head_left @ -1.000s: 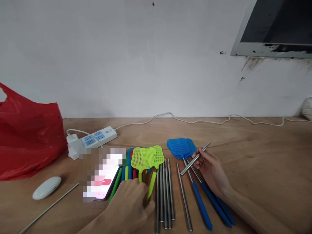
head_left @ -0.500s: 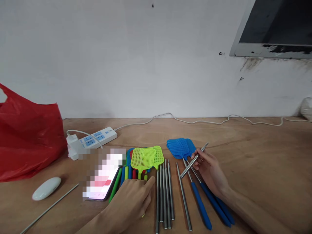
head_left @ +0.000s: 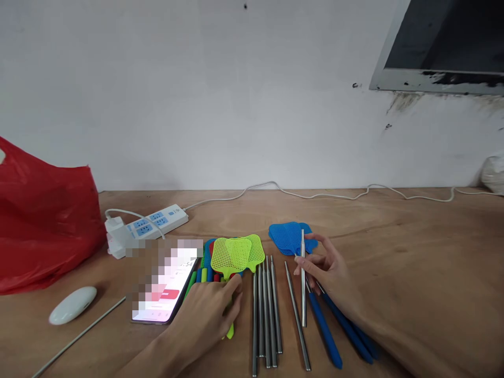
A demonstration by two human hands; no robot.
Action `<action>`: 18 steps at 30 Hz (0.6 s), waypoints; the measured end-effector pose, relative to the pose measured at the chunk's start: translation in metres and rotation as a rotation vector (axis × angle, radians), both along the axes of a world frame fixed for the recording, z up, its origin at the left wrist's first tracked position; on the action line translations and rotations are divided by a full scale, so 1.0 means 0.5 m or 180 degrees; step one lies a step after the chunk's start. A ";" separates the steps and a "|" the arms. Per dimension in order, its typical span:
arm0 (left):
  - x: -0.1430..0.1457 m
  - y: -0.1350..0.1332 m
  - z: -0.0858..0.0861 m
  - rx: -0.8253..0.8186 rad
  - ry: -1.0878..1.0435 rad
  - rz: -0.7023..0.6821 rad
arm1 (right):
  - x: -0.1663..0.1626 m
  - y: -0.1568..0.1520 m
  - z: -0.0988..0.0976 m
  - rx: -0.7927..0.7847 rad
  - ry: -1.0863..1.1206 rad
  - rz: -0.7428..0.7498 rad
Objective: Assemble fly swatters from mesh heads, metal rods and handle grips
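My right hand (head_left: 333,275) pinches a steel rod (head_left: 303,273) and holds it nearly upright over the wooden table (head_left: 413,247), just in front of the blue swatter heads (head_left: 287,237). My left hand (head_left: 208,317) lies over the handles of a pile of coloured fly swatters, fingers closed round the yellow-green handle (head_left: 230,332) below the yellow-green swatter heads (head_left: 232,253). Several loose steel rods (head_left: 268,310) lie side by side between my hands. Finished blue swatters with blue grips (head_left: 326,336) lie under my right wrist.
A phone (head_left: 163,289) with a lit screen lies left of the swatter pile. Behind it a white power strip (head_left: 145,226) and its cable (head_left: 315,195) run along the wall. A red plastic bag (head_left: 43,226), a white oval object (head_left: 73,304) and a thin rod (head_left: 74,338) are at the left.
My right hand has turned the steel rod from a slant to nearly upright and shifted it slightly left. My left hand has slid up the handles and closed on the yellow-green one.
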State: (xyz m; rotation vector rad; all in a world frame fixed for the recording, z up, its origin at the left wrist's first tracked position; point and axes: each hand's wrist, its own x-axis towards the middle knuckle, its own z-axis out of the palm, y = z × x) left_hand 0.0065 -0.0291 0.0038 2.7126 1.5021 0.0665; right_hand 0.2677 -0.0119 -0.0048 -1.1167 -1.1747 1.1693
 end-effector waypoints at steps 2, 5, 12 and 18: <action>-0.005 0.003 -0.004 0.0110 -0.0186 -0.0114 | -0.005 -0.007 0.000 0.0028 -0.0217 0.0022; -0.009 0.003 -0.008 0.0234 -0.0471 -0.0329 | -0.009 -0.015 -0.007 0.0209 -0.0598 0.0127; -0.002 -0.006 0.004 0.0109 -0.0716 -0.0707 | -0.008 -0.017 -0.018 0.0770 -0.1942 0.0537; -0.003 -0.011 0.009 -0.0055 -0.0793 -0.0812 | -0.010 -0.026 0.002 0.1514 -0.2872 0.0740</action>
